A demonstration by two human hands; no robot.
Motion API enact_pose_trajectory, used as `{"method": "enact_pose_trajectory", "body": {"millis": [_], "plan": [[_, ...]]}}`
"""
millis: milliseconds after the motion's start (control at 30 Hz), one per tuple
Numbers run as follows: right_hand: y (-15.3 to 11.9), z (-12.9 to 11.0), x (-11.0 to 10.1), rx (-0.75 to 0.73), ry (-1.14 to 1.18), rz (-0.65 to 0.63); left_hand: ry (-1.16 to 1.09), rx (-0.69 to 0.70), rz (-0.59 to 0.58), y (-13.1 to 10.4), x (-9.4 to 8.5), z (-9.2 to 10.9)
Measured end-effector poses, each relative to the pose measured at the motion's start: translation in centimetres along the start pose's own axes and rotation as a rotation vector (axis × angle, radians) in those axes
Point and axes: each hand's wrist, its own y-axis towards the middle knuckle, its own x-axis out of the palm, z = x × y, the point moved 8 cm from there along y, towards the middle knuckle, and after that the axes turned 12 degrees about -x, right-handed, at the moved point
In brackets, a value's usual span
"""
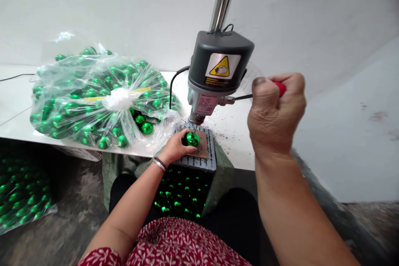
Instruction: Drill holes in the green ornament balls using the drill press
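Note:
My left hand (177, 147) grips a shiny green ball (192, 139) between thumb and fingers, over a brown pad (203, 146) on the grey ridged base of a drill press. Directly above the ball is the thin bit of the drill press (221, 60), which has a dark grey housing with a yellow warning label. Whether the bit touches the ball is too small to tell. At the right, my right hand (276, 112) is wrapped round the red knob (281, 88) of the press's black lever.
A torn clear plastic bag of green balls (120, 99) lies on the white table (15, 122), left of the press. More green balls (182, 191) show below the base, between my legs. Another bag of balls (23, 195) is at the lower left. Dark shavings dot the tabletop.

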Motion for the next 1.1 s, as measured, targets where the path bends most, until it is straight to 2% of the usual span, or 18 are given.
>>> {"method": "enact_pose_trajectory", "body": {"millis": [200,267,300,367,467,500,567,633,700,867,1000,1100], "plan": [[0.2,0.2,0.1,0.050,0.001,0.004,0.083,0.227,-0.146,-3.3,-0.7,0.6],[0.0,0.3,0.2,0.068,0.003,0.000,0.090,0.238,-0.168,-4.0,-1.6,0.1],[0.0,0.4,0.2,0.077,0.002,0.001,0.090,0.207,-0.143,-3.9,-2.5,-0.3],[0.0,0.5,0.2,0.086,0.002,0.005,0.136,0.092,0.034,-3.1,-5.1,-1.5],[0.0,0.5,0.1,0.082,0.007,0.006,0.361,-0.107,0.475,-1.9,-10.3,-3.1],[0.0,0.4,0.1,0.077,0.008,0.005,0.455,-0.173,0.577,-1.6,-11.5,-3.5],[-0.1,0.4,0.1,0.063,0.009,0.007,0.632,-0.308,0.631,-0.9,-12.8,-4.4],[-0.1,0.3,0.1,0.047,0.012,0.006,0.767,-0.420,0.562,-0.2,-12.8,-5.4],[-0.2,0.3,0.0,0.036,0.017,0.007,0.848,-0.470,0.487,0.2,-12.3,-6.0],[-0.3,0.3,0.1,0.018,0.032,0.006,0.826,-0.423,0.468,0.8,-11.2,-6.1],[-0.3,0.2,0.0,0.022,0.028,0.006,0.581,-0.386,0.499,1.2,-11.3,-6.5],[-0.3,0.1,0.0,0.015,0.039,0.001,0.176,-0.290,0.557,-0.1,-11.8,-6.1]]}}
